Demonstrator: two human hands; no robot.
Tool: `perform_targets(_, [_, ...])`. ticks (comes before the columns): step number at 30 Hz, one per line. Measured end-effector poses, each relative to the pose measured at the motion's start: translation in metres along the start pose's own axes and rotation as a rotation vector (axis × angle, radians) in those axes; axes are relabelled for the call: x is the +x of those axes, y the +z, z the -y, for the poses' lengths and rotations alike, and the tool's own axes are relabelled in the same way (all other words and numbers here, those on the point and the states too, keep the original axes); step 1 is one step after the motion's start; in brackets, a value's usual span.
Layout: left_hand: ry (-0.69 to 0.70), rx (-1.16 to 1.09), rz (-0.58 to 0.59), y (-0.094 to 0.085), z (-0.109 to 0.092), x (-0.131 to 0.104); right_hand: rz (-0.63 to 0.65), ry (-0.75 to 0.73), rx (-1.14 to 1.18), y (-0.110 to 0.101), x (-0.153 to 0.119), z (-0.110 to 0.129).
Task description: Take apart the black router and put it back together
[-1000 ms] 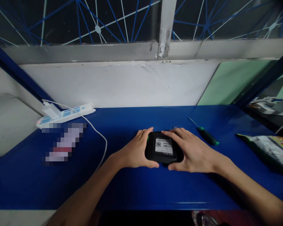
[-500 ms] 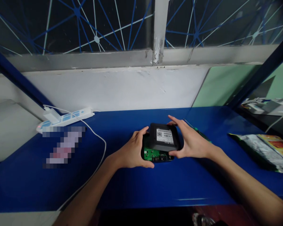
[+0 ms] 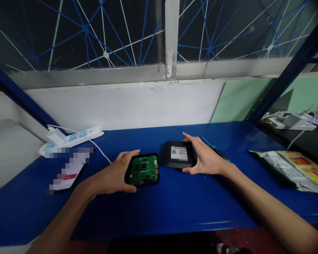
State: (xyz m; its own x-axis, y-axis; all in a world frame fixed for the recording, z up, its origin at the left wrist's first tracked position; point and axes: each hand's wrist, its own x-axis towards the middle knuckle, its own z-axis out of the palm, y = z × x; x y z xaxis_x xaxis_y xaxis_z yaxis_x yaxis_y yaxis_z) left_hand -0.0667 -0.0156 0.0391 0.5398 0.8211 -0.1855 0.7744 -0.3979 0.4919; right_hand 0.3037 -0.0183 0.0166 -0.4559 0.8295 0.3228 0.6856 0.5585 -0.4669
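Observation:
A green circuit board (image 3: 143, 167) sits in a shallow black case half on the blue table (image 3: 172, 208). My left hand (image 3: 116, 173) grips that case by its left side, thumb at the near edge and fingers at the far one. To the right, a black case cover (image 3: 171, 160) with a white printed label faces up, apart from the board. My right hand (image 3: 204, 155) is closed around its right side, fingers and thumb on opposite edges. Just beyond the right wrist lies a green-handled screwdriver (image 3: 219, 153), partly hidden by the hand.
At the back left a white power strip (image 3: 79, 137) has a plug and white cable. A phone (image 3: 71, 173), partly pixelated, lies left of my left arm. On the right rests a silver and yellow foil packet (image 3: 294, 169). A blue post (image 3: 281, 77) rises behind it.
The cover has come apart from the board half. My left hand has moved left with the circuit board and case, while my right hand keeps hold of the cover.

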Motion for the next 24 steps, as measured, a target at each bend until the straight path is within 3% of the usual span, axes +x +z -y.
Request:
perform_targets(8, [-0.114, 0.021, 0.032, -0.017, 0.016, -0.020, 0.032, -0.043, 0.031, 0.007, 0.002, 0.004])
perform_targets(13, [-0.096, 0.015, 0.021, -0.028, 0.014, -0.027, 0.025, -0.047, 0.029, 0.008, 0.002, 0.005])
perform_targets(19, [-0.003, -0.004, 0.034, -0.014, -0.042, 0.001, 0.038, -0.054, 0.015, 0.008, 0.003, 0.007])
perform_targets(24, [0.252, 0.061, -0.057, 0.010, -0.087, 0.049, 0.022, -0.080, -0.007, 0.007, 0.003, 0.009])
